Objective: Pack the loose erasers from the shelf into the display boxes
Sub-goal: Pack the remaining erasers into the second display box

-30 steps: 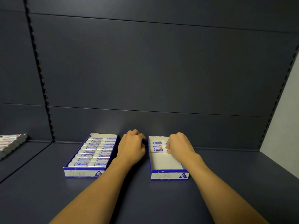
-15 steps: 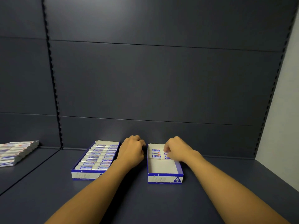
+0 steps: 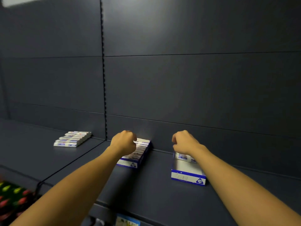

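Two blue-and-white display boxes stand on the dark shelf against the back panel. The left box [image 3: 137, 158] is full of rows of erasers. The right box [image 3: 187, 176] holds a few erasers [image 3: 183, 157] at its back end; its front part is bare. My left hand [image 3: 124, 142] hovers curled in a fist over the back left of the full box, with nothing visible in it. Just above the erasers in the right box is my right hand [image 3: 185, 142], its fingers loosely bent and holding nothing. A stack of loose erasers [image 3: 73, 139] lies on the neighbouring shelf section to the left.
A slotted upright [image 3: 104, 95] separates the two shelf sections. The shelf's front edge [image 3: 146, 214] carries a label strip. Colourful packaged goods [image 3: 11, 198] sit on a lower level at the bottom left.
The view has swung left and closer. My right hand has lifted off the erasers in the right box. My left hand has moved from between the boxes to over the full box.
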`<state>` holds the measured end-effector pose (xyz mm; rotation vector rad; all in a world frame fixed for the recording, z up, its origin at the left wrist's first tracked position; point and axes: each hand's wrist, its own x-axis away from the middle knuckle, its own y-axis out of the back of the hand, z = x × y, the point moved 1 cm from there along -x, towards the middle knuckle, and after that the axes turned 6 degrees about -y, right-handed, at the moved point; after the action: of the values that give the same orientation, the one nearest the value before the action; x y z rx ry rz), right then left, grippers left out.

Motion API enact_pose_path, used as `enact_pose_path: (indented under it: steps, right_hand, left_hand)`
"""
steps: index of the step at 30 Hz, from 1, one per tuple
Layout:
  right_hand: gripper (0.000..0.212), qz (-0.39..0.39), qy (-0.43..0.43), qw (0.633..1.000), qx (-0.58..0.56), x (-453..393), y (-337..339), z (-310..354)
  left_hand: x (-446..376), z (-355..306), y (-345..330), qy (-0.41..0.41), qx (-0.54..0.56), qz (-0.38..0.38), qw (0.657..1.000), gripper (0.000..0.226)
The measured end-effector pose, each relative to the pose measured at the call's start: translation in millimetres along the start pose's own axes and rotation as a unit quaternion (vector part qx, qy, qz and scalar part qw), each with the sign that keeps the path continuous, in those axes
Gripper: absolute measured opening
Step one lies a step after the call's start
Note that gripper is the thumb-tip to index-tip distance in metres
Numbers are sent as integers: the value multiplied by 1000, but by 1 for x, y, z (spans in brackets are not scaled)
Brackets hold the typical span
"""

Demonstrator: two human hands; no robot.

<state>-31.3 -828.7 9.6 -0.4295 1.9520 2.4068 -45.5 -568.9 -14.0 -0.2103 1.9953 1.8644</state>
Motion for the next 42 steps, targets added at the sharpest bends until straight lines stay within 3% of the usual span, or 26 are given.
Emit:
enact_pose_path:
  steps: [6,17,31,42]
  right_hand:
    - [26,12,56,998,9,0,-8,53]
    - [29,28,136,990,23,8,-37,168]
    - [28,34,137,990,17,22,-74,313]
    - [26,51,128,990,10,15,-107,371]
  left_hand:
    - [47,43,18,66,-21,17,997,23]
    - [117,135,45,146,-56,8,988,29]
    - [177,264,67,121,-89,51,987,24]
    - [183,322,51,88,-68,59,992,23]
